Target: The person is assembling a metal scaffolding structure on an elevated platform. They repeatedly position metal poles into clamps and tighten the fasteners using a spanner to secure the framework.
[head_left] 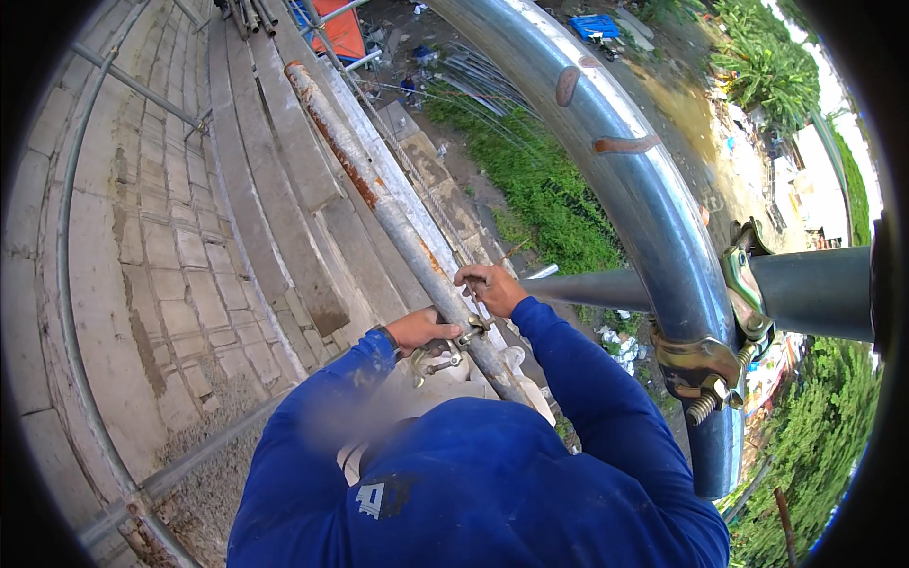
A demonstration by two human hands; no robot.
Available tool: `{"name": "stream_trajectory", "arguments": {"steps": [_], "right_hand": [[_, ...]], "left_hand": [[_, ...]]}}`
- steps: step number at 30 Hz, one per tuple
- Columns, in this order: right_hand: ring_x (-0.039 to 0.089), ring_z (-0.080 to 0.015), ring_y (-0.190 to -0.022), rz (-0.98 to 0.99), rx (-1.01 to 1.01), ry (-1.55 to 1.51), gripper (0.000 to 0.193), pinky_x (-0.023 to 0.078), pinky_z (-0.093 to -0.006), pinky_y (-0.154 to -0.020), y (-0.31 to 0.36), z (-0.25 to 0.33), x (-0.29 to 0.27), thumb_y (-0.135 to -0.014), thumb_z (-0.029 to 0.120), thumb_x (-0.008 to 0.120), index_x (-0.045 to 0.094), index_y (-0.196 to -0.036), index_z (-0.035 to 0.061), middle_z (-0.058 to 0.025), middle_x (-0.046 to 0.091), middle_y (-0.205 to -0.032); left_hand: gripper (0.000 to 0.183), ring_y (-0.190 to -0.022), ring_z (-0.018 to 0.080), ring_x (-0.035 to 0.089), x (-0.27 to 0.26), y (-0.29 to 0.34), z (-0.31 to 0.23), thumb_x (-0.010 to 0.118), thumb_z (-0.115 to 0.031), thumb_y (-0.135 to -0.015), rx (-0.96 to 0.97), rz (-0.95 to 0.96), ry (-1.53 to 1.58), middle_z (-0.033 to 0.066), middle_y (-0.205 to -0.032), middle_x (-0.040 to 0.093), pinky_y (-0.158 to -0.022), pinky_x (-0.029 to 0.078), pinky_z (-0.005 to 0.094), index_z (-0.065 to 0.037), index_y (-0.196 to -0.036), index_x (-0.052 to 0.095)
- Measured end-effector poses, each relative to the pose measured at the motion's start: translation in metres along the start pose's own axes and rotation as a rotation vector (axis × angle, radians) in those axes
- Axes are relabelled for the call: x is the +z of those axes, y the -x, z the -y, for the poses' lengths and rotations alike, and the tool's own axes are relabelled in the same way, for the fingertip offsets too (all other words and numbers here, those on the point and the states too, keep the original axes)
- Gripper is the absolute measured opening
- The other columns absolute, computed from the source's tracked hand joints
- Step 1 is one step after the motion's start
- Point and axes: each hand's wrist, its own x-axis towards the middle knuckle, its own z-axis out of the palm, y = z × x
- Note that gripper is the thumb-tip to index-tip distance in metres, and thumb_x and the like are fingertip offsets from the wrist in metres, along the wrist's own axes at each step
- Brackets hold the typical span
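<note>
A long rusty grey steel pipe (407, 241) slants away from my lap, over the planks. Around its near end sits a metal scaffold clamp (472, 329), with a second loose-looking coupler part (438, 363) hanging just below it. My left hand (422, 330) is closed on the clamp from the left side, thumb along its edge. On the far side of the pipe, my right hand (490, 288) is bent over with its fingers pinched together by the clamp's bolt. What lies between those fingertips is too small to make out.
A thick shiny tube (625, 161) arches close by on the right, joined by a coupler (705, 367) to a dark crossbar (814, 293). Wooden planks (275, 180) run along a block wall (180, 284) at left, with thin scaffold tubes (71, 189). Grass (559, 199) lies far below.
</note>
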Motion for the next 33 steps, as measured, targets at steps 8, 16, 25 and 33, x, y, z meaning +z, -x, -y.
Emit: {"name": "stream_trajectory", "arguments": {"steps": [8,16,25,33], "right_hand": [[0.06,-0.011,-0.079,-0.123,-0.023,-0.731,0.018,0.048,-0.0243,-0.069,0.006,0.11,0.0,-0.088,-0.002,0.061,0.05,-0.099,0.0065,-0.0052,0.06,-0.09],[0.061,-0.02,-0.066,-0.04,-0.361,-0.082,0.01,0.045,-0.0329,-0.061,0.121,0.147,0.002,-0.092,0.008,0.065,0.059,-0.085,0.0036,-0.0084,0.06,-0.071],[0.06,-0.0338,-0.069,-0.089,-0.664,0.253,0.006,0.047,-0.0433,-0.062,0.133,0.15,0.025,-0.086,0.003,0.066,0.061,-0.09,0.0038,-0.0115,0.062,-0.08],[0.063,-0.0389,-0.072,-0.307,-0.215,0.296,0.015,0.049,-0.0436,-0.067,0.133,0.143,-0.006,-0.092,0.017,0.07,0.064,-0.097,0.0035,-0.0179,0.064,-0.077]], "left_hand": [[0.053,-0.096,0.0103,0.059,0.0,0.002,-0.002,0.071,-0.037,-0.094,-0.004,-0.026,-0.019,0.0009,-0.114,0.063,-0.065,0.052,0.026,-0.008,-0.135,0.052],[0.056,-0.096,0.0109,0.06,-0.001,-0.003,0.001,0.071,-0.036,-0.094,0.071,0.03,0.006,0.0019,-0.115,0.064,-0.063,0.052,0.0249,-0.007,-0.138,0.052],[0.057,-0.091,0.0105,0.061,-0.007,-0.011,0.009,0.071,-0.035,-0.094,0.043,0.023,-0.033,0.0027,-0.113,0.064,-0.062,0.052,0.0248,-0.006,-0.138,0.05],[0.056,-0.091,0.0097,0.06,-0.006,-0.007,0.008,0.074,-0.04,-0.092,0.012,0.034,0.011,0.0014,-0.112,0.064,-0.061,0.051,0.0243,-0.008,-0.134,0.056]]}}
